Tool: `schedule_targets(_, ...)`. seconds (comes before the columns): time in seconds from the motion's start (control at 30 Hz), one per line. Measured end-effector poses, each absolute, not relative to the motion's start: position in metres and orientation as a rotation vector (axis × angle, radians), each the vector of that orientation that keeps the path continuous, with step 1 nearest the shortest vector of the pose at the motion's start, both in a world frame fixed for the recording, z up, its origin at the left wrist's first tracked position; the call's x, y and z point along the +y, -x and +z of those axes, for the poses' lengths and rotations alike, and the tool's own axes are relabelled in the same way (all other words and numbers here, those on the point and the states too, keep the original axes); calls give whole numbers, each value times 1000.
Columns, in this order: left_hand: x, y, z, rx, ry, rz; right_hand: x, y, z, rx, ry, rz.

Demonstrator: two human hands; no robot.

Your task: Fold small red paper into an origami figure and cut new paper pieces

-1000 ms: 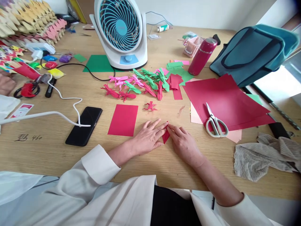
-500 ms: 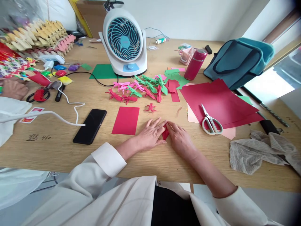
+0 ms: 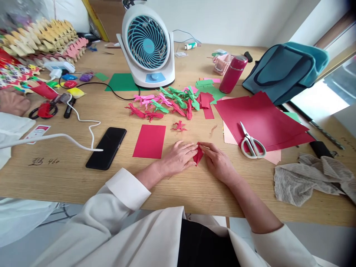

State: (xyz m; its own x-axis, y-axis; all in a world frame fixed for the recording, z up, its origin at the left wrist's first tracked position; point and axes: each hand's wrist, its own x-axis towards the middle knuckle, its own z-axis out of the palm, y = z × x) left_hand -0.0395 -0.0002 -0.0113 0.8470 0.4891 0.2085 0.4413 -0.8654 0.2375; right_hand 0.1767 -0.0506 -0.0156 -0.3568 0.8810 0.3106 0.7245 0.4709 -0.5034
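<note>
Folded red paper (image 3: 198, 158) lies on the table (image 3: 191, 194) between left hand (image 3: 178, 158), open and flat at its left edge, and right hand (image 3: 220, 164), fingertips at its upper tip (pinch or press: cannot tell); uneven fingertip pressure could skew the fold.

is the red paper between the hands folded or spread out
Folded: the paper shows as a small shape tapering to a point, between the left hand and right hand.
</note>
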Motion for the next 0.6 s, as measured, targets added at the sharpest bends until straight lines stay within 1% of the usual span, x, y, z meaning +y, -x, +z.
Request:
schedule_targets(0.37,-2,40,-5,742,-2888,184,-57,-183,-6,-2170,1286,481)
schedule_targets(0.6,-1,42,-2,726,-2867,40,-57,-191,-4,-2257,1244,484)
